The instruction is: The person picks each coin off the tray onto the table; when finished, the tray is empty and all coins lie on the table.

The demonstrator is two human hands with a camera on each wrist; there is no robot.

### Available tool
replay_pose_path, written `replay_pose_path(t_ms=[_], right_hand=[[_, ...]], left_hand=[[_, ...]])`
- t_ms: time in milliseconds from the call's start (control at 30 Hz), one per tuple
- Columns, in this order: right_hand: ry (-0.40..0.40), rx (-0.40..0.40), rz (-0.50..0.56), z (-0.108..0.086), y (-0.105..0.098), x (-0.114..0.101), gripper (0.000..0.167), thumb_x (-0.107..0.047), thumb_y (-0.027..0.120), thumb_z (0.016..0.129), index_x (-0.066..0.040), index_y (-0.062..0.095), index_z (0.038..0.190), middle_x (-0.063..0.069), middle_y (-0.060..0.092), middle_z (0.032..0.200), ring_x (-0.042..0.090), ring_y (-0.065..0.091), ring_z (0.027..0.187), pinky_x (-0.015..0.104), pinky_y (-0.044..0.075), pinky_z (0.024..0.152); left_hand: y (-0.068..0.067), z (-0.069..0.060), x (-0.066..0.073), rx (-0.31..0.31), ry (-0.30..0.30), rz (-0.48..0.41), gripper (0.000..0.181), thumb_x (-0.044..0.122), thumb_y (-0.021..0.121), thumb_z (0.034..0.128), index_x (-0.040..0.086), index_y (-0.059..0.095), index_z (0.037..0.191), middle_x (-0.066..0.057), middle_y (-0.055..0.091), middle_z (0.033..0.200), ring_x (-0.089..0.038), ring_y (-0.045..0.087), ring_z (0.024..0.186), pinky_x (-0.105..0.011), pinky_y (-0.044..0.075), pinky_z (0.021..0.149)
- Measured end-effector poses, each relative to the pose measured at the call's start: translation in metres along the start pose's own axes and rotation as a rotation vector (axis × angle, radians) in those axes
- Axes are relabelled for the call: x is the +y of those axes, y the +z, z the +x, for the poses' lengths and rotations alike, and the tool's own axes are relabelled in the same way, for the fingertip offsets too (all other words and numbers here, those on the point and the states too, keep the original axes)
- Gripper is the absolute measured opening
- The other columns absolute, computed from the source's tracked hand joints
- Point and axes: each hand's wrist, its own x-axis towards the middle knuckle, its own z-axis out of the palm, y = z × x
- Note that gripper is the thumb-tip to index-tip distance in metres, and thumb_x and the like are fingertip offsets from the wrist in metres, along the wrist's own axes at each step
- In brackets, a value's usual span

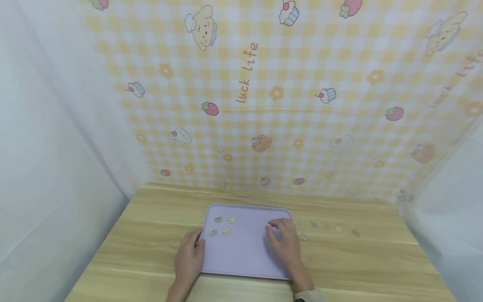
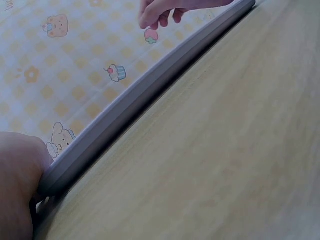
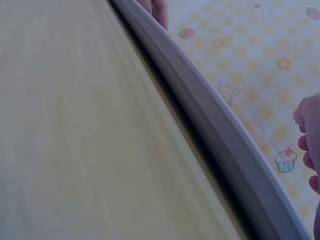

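A lilac rectangular tray (image 1: 241,256) lies on the wooden table. My left hand (image 1: 188,256) grips its left edge; in the left wrist view part of that hand (image 2: 20,185) meets the end of the tray's side wall (image 2: 135,100). Several coins, among them a gold-coloured one (image 1: 226,231), lie flat in the tray's upper left area. Over the tray's right part hovers my right hand (image 1: 284,243), fingers bent and thumb near the index finger. Whether something small sits between those fingertips cannot be made out. The right wrist view shows its curled fingers (image 3: 305,145) above the rim.
Right of the tray, several more coins lie on the wooden table (image 1: 358,260), including one close to the tray (image 1: 304,236) and a darker one (image 1: 355,233) farthest right. A yellow checked cloth (image 1: 241,126) hangs behind; white sheets (image 1: 56,147) flank both sides.
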Motion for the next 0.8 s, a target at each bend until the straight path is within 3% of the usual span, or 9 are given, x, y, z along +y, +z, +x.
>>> replay_pose_path(t_ms=[167,367,533,700,800], right_hand=[[-0.006,-0.006,0.04,0.003,0.017,-0.014,0.018,-0.003,0.077,0.074,-0.007,0.073,0.091,0.001,0.067,0.084,0.016,0.057,0.08,0.025,0.043,0.075],[0.047,-0.056,0.08,0.003,0.041,-0.03,0.021,-0.007,0.08,0.074,-0.005,0.072,0.093,0.002,0.068,0.085,0.013,0.056,0.081,0.028,0.044,0.073],[0.066,-0.132,0.091,0.003,0.058,-0.045,0.026,-0.011,0.082,0.075,-0.005,0.072,0.099,0.002,0.069,0.088,0.014,0.058,0.083,0.029,0.046,0.074],[0.186,-0.253,0.054,0.007,0.07,-0.058,0.046,-0.021,0.083,0.077,-0.006,0.068,0.118,0.005,0.071,0.1,0.018,0.06,0.092,0.035,0.048,0.081],[0.274,-0.294,0.032,0.005,0.078,-0.065,0.051,-0.024,0.084,0.076,-0.009,0.067,0.121,0.005,0.071,0.107,0.02,0.061,0.097,0.04,0.048,0.086]], left_hand=[[-0.001,0.001,-0.001,0.006,0.002,0.005,0.038,0.011,0.067,0.092,0.005,0.064,0.129,-0.013,0.067,0.121,-0.028,0.068,0.103,-0.048,0.056,0.084],[-0.002,-0.001,-0.001,-0.001,-0.011,-0.002,0.038,0.012,0.067,0.0925,0.006,0.064,0.13,-0.012,0.067,0.121,-0.027,0.068,0.102,-0.047,0.056,0.083],[-0.005,-0.005,-0.002,0.041,-0.001,0.014,0.037,0.009,0.069,0.0898,0.005,0.066,0.126,-0.013,0.068,0.119,-0.03,0.068,0.102,-0.049,0.056,0.083],[-0.003,-0.002,-0.002,0.057,0.027,0.016,0.037,0.009,0.07,0.0895,0.006,0.066,0.126,-0.011,0.069,0.118,-0.026,0.069,0.096,-0.046,0.056,0.077],[-0.002,-0.001,-0.002,0.043,0.033,0.003,0.037,0.011,0.069,0.0903,0.006,0.066,0.126,-0.01,0.069,0.117,-0.024,0.068,0.093,-0.044,0.056,0.074]])
